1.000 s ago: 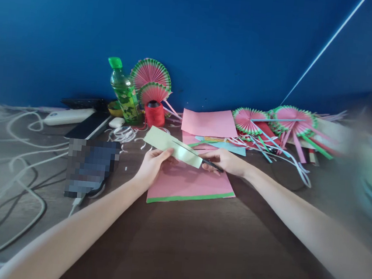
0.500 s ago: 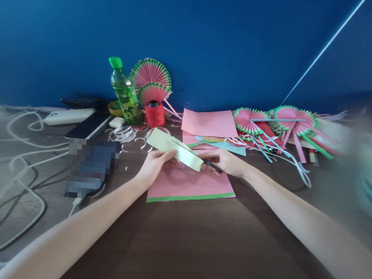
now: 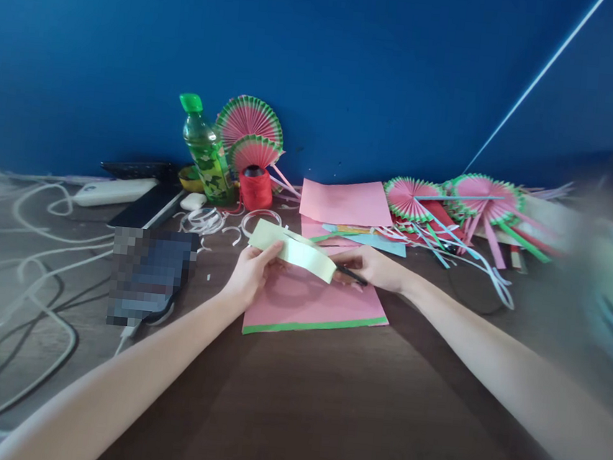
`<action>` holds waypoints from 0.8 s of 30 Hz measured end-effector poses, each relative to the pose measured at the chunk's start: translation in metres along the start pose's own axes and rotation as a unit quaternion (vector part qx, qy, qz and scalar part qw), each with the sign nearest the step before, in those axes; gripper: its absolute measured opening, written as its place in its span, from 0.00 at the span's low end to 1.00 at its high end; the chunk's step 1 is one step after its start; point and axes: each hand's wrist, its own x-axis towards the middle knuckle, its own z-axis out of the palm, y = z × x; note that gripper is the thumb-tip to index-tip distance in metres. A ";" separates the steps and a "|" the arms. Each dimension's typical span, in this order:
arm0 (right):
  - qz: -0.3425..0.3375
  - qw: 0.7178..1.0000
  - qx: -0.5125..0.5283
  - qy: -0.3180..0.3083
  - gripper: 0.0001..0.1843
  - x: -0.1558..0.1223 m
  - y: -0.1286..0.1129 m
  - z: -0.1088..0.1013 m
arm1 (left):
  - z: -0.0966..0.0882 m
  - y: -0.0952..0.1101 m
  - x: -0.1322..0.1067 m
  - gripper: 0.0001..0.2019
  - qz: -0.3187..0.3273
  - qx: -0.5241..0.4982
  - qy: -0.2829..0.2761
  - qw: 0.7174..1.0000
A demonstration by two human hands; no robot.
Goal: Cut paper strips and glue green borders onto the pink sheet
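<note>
- The pale green paper strip (image 3: 294,249) was held up just above the table (image 3: 354,408), near the middle of the view, and sloped down from 10 o'clock to 4 o'clock.
- The left hand (image 3: 251,274) pinched the strip's near edge, thumb on top and the other fingers curled underneath.
- The right hand (image 3: 373,267), at 3 o'clock of the strip, had its fingers pressed together around a thin black tool (image 3: 352,274). The tool's front end ran in under the strip, and I could not tell what kind of tool it was.
- A pink sheet (image 3: 315,307) with a green near edge lay flat on the table right under both hands.
- At 12 o'clock a second pink sheet (image 3: 345,201) lay by the blue wall (image 3: 354,68), with pale blue scraps just in front of it.
- At 11 o'clock stood a bottle (image 3: 205,151) with a green cap. It was partly filled with clear liquid, and its camouflage-patterned label showed no writing I could read.
- A red spool (image 3: 256,187) stood just beside the bottle, with two pink folded fans (image 3: 249,134) leaning on the wall behind it.
- A small yellow bowl (image 3: 189,177) sat behind the bottle; its contents were hidden.
- More fans (image 3: 450,197) and loose paper strips lay at 2 o'clock.
- At 9 o'clock lay a white power bank (image 3: 112,192) and white cables (image 3: 28,246).
</note>
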 end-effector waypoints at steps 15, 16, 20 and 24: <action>-0.025 1.000 -0.012 -0.007 0.21 0.000 -0.012 0.004 | -0.003 -0.002 -0.003 0.13 -0.010 0.092 -0.057 0.994; -0.030 0.999 -0.019 -0.005 0.21 0.000 -0.012 0.004 | -0.002 -0.001 -0.003 0.13 -0.008 0.090 -0.056 0.994; -0.036 0.999 -0.024 -0.006 0.22 0.000 -0.010 0.004 | 0.000 0.000 -0.005 0.14 -0.013 0.094 -0.052 0.994; -0.037 0.999 -0.039 -0.004 0.22 0.000 -0.008 0.004 | 0.000 -0.001 -0.005 0.14 -0.014 0.093 -0.052 0.994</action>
